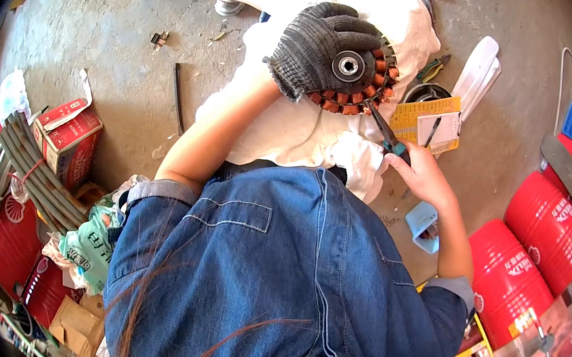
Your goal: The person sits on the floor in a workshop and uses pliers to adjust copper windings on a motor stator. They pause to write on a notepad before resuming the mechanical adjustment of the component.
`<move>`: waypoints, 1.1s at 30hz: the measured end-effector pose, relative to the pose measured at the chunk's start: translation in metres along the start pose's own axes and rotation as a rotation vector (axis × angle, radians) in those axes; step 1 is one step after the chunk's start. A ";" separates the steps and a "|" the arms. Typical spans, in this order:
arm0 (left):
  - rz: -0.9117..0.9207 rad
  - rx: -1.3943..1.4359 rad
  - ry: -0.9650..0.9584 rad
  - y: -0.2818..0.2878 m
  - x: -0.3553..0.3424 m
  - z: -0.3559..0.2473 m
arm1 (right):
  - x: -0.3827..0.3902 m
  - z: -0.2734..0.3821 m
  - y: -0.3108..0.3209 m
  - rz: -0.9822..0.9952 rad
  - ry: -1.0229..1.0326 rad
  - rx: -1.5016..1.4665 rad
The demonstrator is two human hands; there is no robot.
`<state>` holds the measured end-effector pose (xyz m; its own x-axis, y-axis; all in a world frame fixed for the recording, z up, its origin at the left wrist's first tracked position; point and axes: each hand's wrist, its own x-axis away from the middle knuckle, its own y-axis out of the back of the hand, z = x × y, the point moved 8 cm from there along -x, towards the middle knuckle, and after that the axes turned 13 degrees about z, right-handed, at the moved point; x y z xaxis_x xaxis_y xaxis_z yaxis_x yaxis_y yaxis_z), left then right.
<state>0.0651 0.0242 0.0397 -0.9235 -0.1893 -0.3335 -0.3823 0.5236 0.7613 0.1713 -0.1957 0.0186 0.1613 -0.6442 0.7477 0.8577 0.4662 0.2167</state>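
A round motor stator (349, 103) with a ring of copper coils rests on white cloth (263, 132) over my lap. A dark disc with a metal hub (348, 65) lies at its middle. My left hand (321, 46), in a dark grey knit glove, is closed over the stator's left and far side, fingers across the disc. Bare, my right hand (423, 169) grips the teal handles of a pair of pliers (383, 128). The pliers' dark jaws reach the coils at the stator's near right edge; whether they pinch a wire is too small to tell.
On the right lie a yellow card (405, 122), another pair of pliers (433, 68), a small blue container (424, 225) and red drums (511, 269). To the left are a red box (67, 139), bundled hoses (38, 171) and a dark strip (179, 98) on the floor.
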 end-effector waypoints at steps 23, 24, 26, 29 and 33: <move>0.098 0.111 -0.083 0.015 -0.007 -0.022 | -0.032 -0.064 -0.013 0.373 -0.013 -0.113; -0.061 0.045 -0.101 0.022 -0.003 -0.026 | -0.036 -0.070 -0.013 0.410 -0.002 -0.173; -0.014 0.105 -0.062 0.012 -0.004 -0.014 | -0.044 -0.099 -0.025 0.422 -0.015 -0.313; 0.022 0.023 -0.065 0.004 0.003 -0.005 | -0.049 -0.080 -0.026 0.392 -0.056 -0.466; 0.048 0.020 -0.071 -0.001 0.004 -0.008 | -0.041 -0.076 -0.024 0.371 -0.038 -0.364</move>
<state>0.0616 0.0166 0.0424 -0.9359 -0.1052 -0.3362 -0.3368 0.5469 0.7665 0.1814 -0.2264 -0.0648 0.4744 -0.4499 0.7566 0.8617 0.4133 -0.2945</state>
